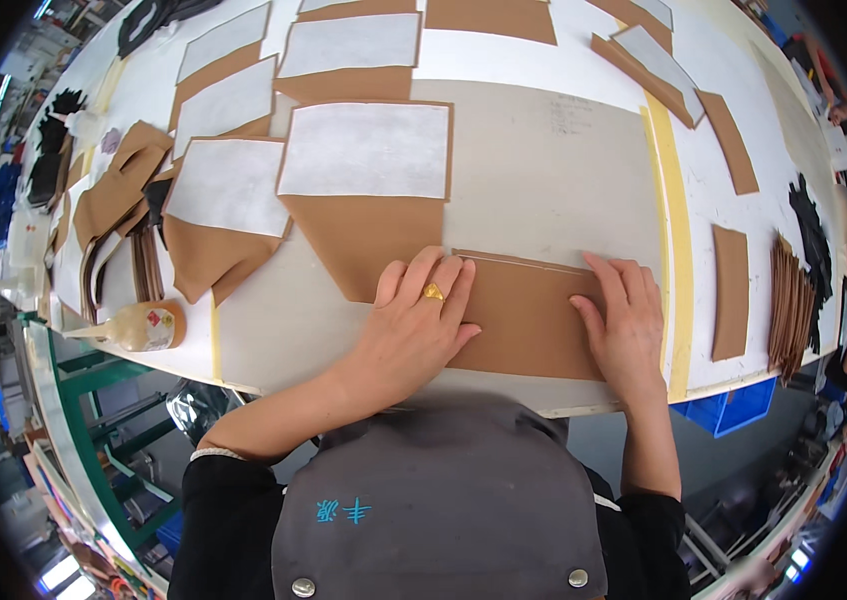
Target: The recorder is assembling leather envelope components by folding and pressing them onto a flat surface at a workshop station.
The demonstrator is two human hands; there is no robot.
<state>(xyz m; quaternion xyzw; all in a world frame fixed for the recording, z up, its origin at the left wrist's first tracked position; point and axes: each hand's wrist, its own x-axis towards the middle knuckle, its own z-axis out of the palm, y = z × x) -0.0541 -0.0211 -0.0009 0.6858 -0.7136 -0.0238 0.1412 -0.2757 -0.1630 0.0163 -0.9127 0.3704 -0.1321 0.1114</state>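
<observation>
A brown leather-like panel (523, 325) lies flat in front of me, near the table's front edge. A narrow strip with a pale line runs along its far edge. My left hand (411, 325), with a gold ring, rests over the panel's left end, its fingers stretched towards the far left corner. At the right end, my right hand (625, 325) lies with fingers extended on the far right corner and thumb apart on the surface. Just beyond my left hand is a brown piece with a white backing (365, 150). The undersides of both hands are hidden.
More white-backed brown pieces (228, 185) lie left and far. A bottle with a pointed nozzle (148, 327) rests at the left edge, near stacked brown pieces (123, 185). Yellow tape (678, 250), a brown strip (730, 290) and a brown strip bundle (789, 305) lie right.
</observation>
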